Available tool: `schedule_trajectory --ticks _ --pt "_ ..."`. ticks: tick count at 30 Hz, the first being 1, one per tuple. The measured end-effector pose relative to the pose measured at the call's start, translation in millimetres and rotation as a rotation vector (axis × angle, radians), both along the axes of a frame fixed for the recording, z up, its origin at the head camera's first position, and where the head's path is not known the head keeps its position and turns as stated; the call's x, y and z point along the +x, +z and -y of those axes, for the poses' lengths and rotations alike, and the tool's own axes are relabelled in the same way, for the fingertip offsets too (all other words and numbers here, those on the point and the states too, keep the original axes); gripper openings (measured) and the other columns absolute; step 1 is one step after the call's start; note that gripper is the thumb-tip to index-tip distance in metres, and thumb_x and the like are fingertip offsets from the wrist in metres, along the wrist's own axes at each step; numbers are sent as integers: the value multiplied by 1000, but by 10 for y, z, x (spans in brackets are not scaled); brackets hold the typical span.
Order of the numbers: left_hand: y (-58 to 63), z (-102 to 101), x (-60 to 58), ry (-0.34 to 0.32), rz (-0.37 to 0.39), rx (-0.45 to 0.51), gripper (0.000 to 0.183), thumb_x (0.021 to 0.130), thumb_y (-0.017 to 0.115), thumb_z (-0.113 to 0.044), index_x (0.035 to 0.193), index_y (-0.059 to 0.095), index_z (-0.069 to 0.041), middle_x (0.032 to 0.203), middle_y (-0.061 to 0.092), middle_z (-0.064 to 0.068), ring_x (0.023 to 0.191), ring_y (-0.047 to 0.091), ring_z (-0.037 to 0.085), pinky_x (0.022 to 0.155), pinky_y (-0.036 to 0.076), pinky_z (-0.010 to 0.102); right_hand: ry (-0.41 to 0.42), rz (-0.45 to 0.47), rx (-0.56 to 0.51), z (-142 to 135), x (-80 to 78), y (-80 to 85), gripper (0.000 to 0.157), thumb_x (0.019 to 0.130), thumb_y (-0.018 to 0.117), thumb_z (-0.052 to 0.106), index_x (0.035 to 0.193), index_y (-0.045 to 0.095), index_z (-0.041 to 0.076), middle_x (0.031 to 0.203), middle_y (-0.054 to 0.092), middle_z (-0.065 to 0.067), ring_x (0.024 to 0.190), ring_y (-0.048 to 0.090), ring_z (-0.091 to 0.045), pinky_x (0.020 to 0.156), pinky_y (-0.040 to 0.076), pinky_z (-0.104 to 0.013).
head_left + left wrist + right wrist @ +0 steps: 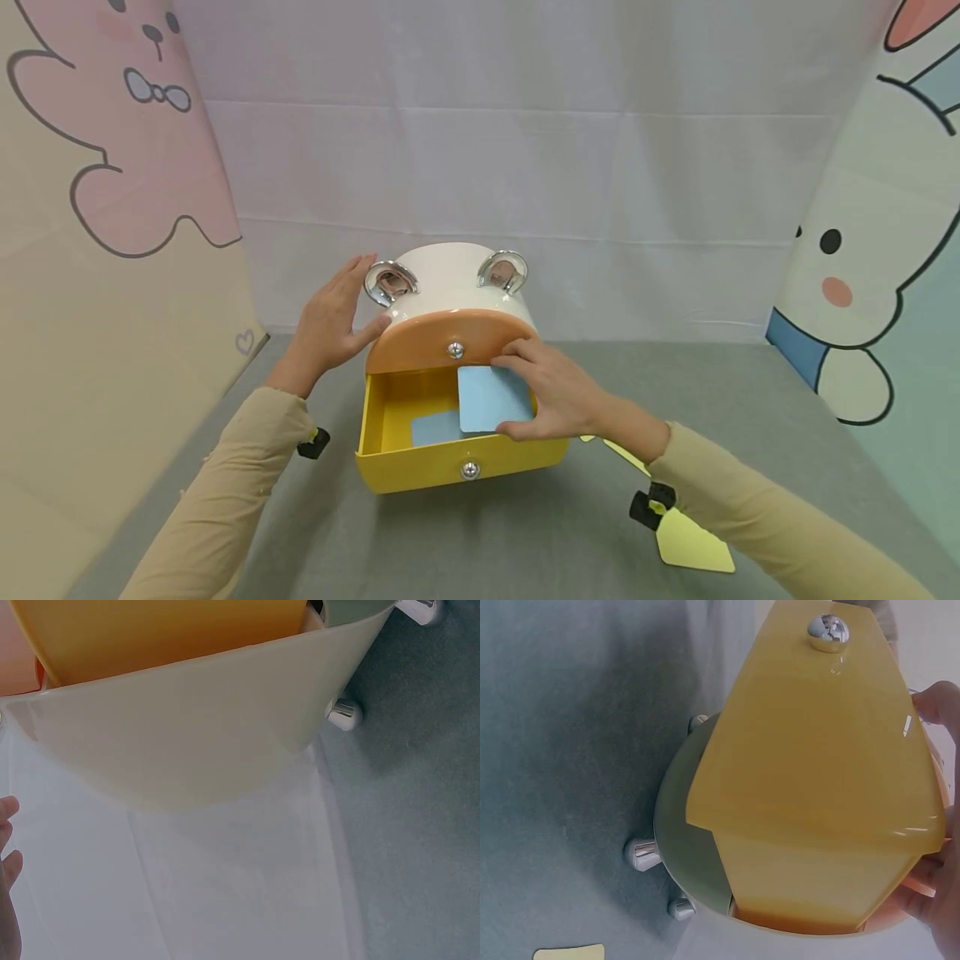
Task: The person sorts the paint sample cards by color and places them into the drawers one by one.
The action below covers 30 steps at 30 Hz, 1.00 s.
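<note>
A small rounded storage box [450, 271] has a white body, two silver ears and an orange upper drawer [416, 343] that is closed. Its lower yellow drawer [408, 473] is pulled out toward me. My left hand [330, 321] rests against the box's upper left side, fingers extended beside the ear. Over the right part of the yellow drawer, my right hand [558, 390] holds a light blue card [489, 400] between thumb and fingers. Another light blue card [435, 427] lies inside the drawer, partly covered by the held one. From below, the drawer underside [817, 750] fills the right wrist view.
Yellow cards [693, 543] lie on the grey table [487, 550] to the right, partly hidden under my right forearm. Silver feet [643, 855] carry the box. A white cloth [525, 167] hangs behind, with cartoon-printed panels on both sides.
</note>
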State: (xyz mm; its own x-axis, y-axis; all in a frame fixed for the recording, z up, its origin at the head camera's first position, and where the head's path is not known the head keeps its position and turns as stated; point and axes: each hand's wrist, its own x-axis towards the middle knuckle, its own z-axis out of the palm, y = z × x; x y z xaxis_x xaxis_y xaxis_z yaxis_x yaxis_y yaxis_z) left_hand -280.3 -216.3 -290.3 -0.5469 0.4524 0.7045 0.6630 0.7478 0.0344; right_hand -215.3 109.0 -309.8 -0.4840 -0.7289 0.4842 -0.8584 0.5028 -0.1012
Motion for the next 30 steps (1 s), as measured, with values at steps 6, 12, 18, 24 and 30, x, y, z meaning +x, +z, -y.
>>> schedule_trajectory --ticks 6,12,18,24,30 --pt "3 -5 -1 -1 -8 -1 84 85 30 -67 143 24 -6 143 34 14 131 31 29 102 31 49 16 -10 -12 -10 -3 -1 65 66 68 46 114 58 3 112 51 -7 97 49 -19 85 44 -34" --pt "4 -4 5 -3 -7 -1 84 86 30 -66 143 24 -5 143 34 14 131 30 29 103 31 48 17 34 -38 -41 18 22 65 66 70 44 116 56 5 114 51 -5 99 50 -18 87 45 -33" --pt "1 -1 3 -3 -5 0 82 86 32 -64 143 24 -5 143 34 13 131 31 29 102 31 49 -12 87 -112 -141 85 78 65 66 73 41 117 55 5 115 53 -3 104 50 -18 90 44 -36" --pt "0 -8 5 4 1 -1 83 86 32 -65 143 24 -6 143 34 13 131 31 29 102 32 49 -11 37 -215 -259 216 122 63 73 66 50 115 55 4 115 57 -5 108 50 -21 91 43 -40" --pt "3 -5 9 8 3 1 82 86 33 -64 144 24 -7 143 34 13 131 31 29 101 33 50 -44 -37 -345 -288 426 5 61 77 59 56 109 57 4 107 59 -4 100 52 -20 85 43 -34"
